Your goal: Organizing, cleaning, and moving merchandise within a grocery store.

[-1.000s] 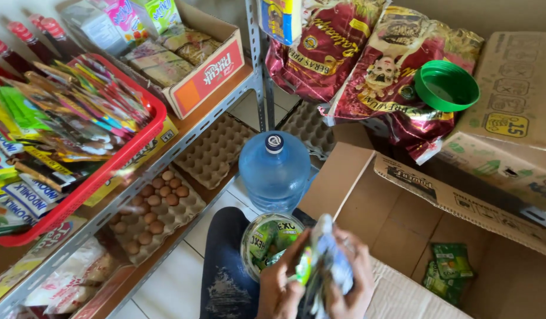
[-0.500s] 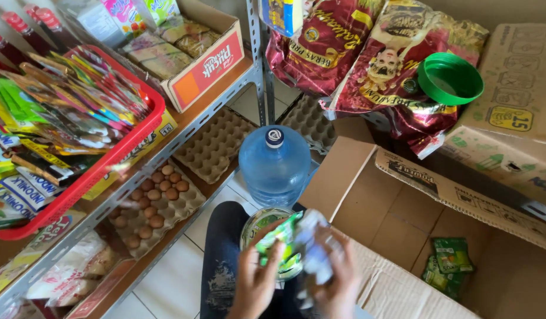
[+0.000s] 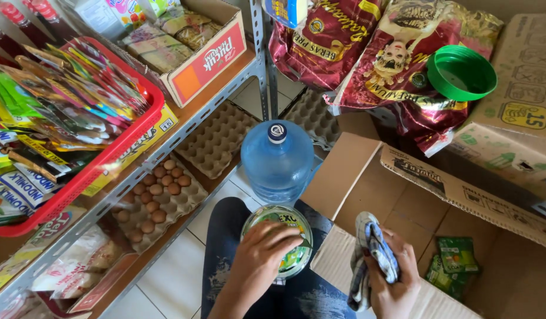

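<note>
My left hand [image 3: 258, 263] rests with its fingers inside a clear round plastic jar [image 3: 277, 239] that holds green sachets and sits on my lap. My right hand [image 3: 394, 277] grips a crumpled blue and white cloth [image 3: 367, 257] beside the jar, over a flap of the open cardboard box [image 3: 462, 195]. A few green sachets [image 3: 453, 263] lie at the bottom of that box.
A large blue water jug [image 3: 277, 159] stands on the floor ahead. On the left is a metal shelf with a red basket of sachets [image 3: 66, 118], egg trays [image 3: 160, 195] and a snack box [image 3: 196, 53]. Red rice bags [image 3: 367, 41] and a green lid [image 3: 462, 72] are at the back.
My hands have come apart: the left has gone down into the jar, the right has moved to the right with the cloth. The green sachet held earlier is no longer in hand.
</note>
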